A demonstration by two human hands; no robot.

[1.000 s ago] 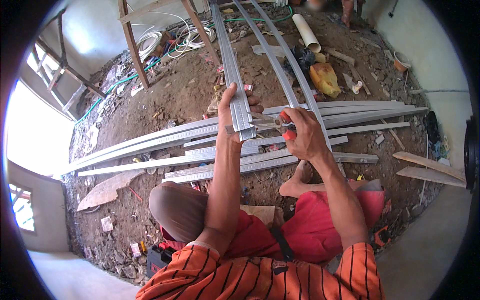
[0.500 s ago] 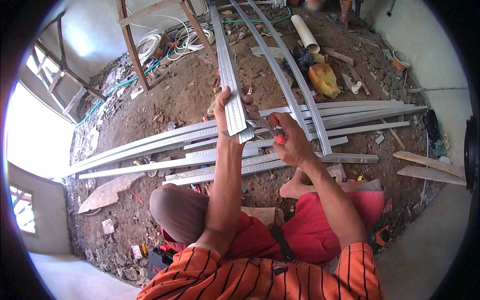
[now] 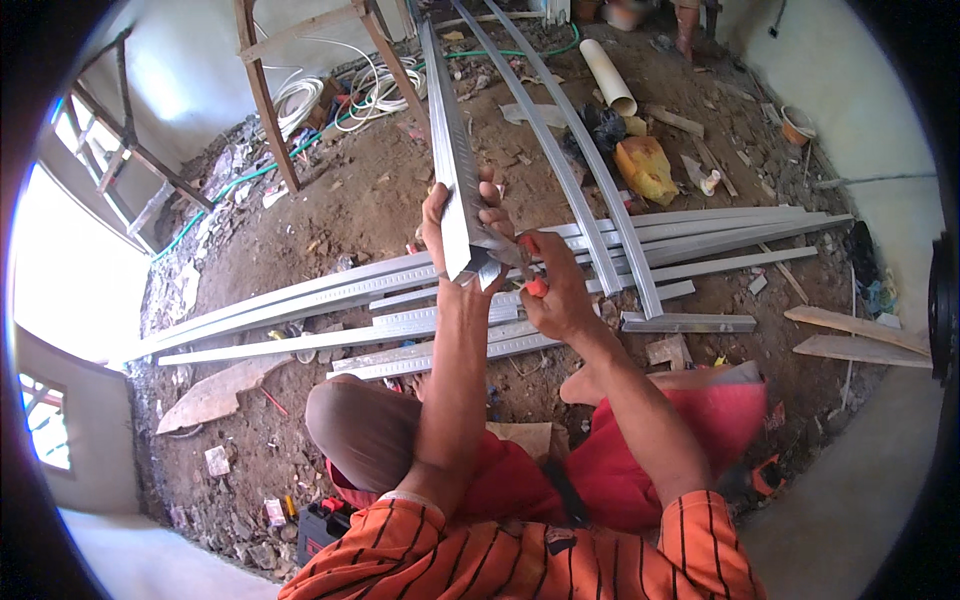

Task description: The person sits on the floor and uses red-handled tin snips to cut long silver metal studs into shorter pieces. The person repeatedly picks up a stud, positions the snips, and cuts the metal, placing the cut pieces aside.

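A long silvery metal channel (image 3: pixel 457 215) stretches away from me toward the far wall. My left hand (image 3: pixel 434 222) is wrapped round it close to its near end, thumb on the left side and fingers on the right. The near end gapes dark inside, with a bent flap of metal below. In my right hand (image 3: pixel 564 295) is a pair of tin snips (image 3: pixel 537 288) with red handles held apart. Their blades meet the channel's right side near that end; whether they bite into the metal is hard to see.
Several metal channels (image 3: pixel 290 290) lie across the dirt floor before my knees. Two long strips (image 3: pixel 590 150) cross over them. Wooden trestle legs (image 3: pixel 268 100), coiled white cable (image 3: pixel 375 95), a pale pipe (image 3: pixel 607 75) and a yellow container (image 3: pixel 646 168) stand or lie farther off.
The channel has turned in my left hand, so a smooth face now shows beside its dotted one. My right hand and the snips have shifted slightly left and down.
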